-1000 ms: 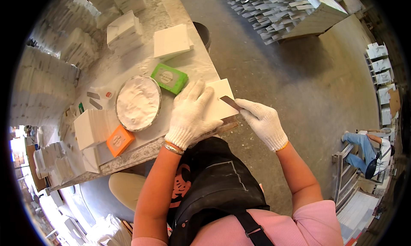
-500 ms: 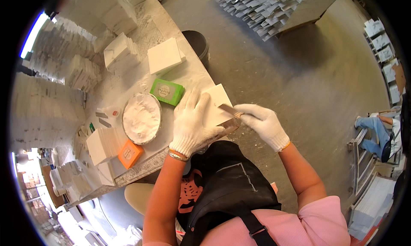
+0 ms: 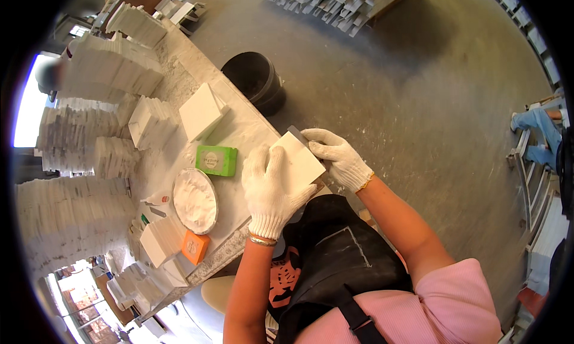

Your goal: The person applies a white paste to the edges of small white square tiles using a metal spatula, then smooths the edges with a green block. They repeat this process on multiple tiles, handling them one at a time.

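A square white tile (image 3: 297, 163) lies at the near corner of the worktable. My left hand (image 3: 266, 185), in a white knit glove, rests flat on the tile's left part with fingers spread. My right hand (image 3: 335, 155), gloved too, is closed around a putty knife (image 3: 296, 134). Its dark flat blade runs along the tile's right edge; the glove hides the handle. Left of my left hand are a green hand pad block (image 3: 216, 160) and a round dish of white powder paste (image 3: 195, 201).
An orange block (image 3: 195, 247) sits by a row of white tiles (image 3: 161, 242). Farther up are more stacked tiles (image 3: 202, 112) and tall piles (image 3: 72, 215) along the left. A black bucket (image 3: 254, 84) stands beyond the table's edge. Another person's legs (image 3: 535, 134) show at far right.
My right hand has moved up and left, bringing the putty knife's blade from the tile's face to its right edge. My left hand stays on the tile. The whole view has shifted.
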The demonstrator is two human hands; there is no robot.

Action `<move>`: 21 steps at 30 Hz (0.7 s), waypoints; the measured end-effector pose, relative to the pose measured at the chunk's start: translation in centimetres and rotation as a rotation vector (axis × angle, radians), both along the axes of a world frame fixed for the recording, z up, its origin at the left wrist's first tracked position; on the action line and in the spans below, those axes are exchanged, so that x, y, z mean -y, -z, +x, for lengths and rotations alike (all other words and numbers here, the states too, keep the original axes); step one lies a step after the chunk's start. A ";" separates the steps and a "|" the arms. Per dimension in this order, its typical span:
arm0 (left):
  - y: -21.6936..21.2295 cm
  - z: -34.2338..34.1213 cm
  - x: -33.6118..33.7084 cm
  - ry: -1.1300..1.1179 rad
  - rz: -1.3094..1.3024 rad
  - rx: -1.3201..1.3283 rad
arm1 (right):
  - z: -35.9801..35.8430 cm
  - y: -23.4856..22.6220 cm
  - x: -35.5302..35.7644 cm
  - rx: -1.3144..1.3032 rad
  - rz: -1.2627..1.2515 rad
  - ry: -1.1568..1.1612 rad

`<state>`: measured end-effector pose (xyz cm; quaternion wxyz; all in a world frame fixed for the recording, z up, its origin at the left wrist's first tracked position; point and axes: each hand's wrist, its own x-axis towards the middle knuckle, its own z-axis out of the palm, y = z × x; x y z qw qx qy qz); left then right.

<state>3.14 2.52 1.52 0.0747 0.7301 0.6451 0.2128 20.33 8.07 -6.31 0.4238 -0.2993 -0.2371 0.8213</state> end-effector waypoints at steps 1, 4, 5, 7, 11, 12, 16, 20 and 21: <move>-0.1 0.0 0.0 -0.003 -0.007 -0.002 | 0.1 0.2 0.1 -0.018 -0.004 -0.015; 0.3 -0.1 0.0 -0.004 0.000 0.007 | 0.7 0.5 1.5 -0.083 -0.045 -0.013; 0.4 -0.2 0.0 -0.003 0.006 0.013 | 0.9 0.8 2.2 -0.137 -0.070 -0.013; 0.3 -0.1 0.0 -0.008 -0.016 0.009 | 1.9 1.3 2.8 -0.099 -0.068 -0.055; 0.4 -0.3 0.1 0.007 -0.015 -0.023 | 2.3 0.7 3.0 -0.124 -0.077 -0.058; 0.4 -0.3 0.1 0.000 -0.026 -0.002 | 1.8 0.5 2.6 -0.152 -0.068 -0.046; 0.7 -0.3 0.1 0.014 -0.005 0.013 | 0.2 0.6 0.5 -0.029 -0.036 -0.006; 1.1 -0.5 0.3 0.019 0.017 -0.014 | 1.6 1.5 2.2 -0.141 -0.048 -0.060; 1.1 -0.6 0.3 0.006 0.000 -0.008 | 1.3 1.7 3.0 -0.172 -0.141 -0.004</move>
